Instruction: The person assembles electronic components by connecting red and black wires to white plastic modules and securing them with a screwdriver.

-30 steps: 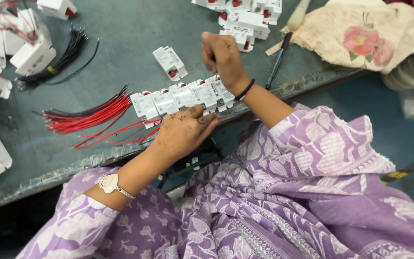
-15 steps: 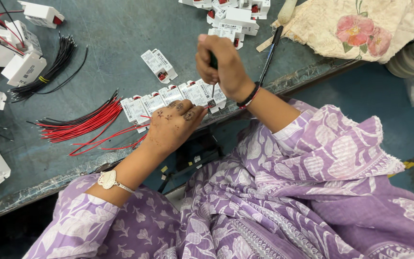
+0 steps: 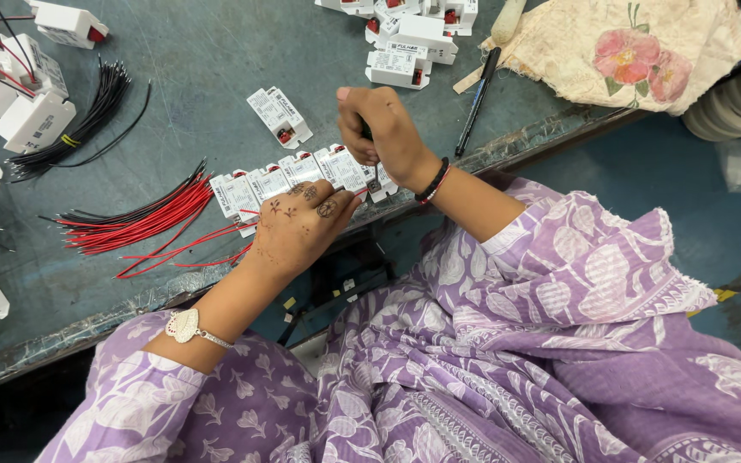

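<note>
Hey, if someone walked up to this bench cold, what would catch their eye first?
Likely the two hands at the bench's near edge: the left hand lies flat on a row of small white modules, and the right hand is fisted just above that row around a dark tool, mostly hidden. Next, the bundle of red wires fanning out left of the row, and the floral cloth at the top right.

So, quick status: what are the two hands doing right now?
Left hand flat on the row of white modules. Right hand fisted around a dark tool above the row. Red wires lie beside; nothing blocking.
</note>
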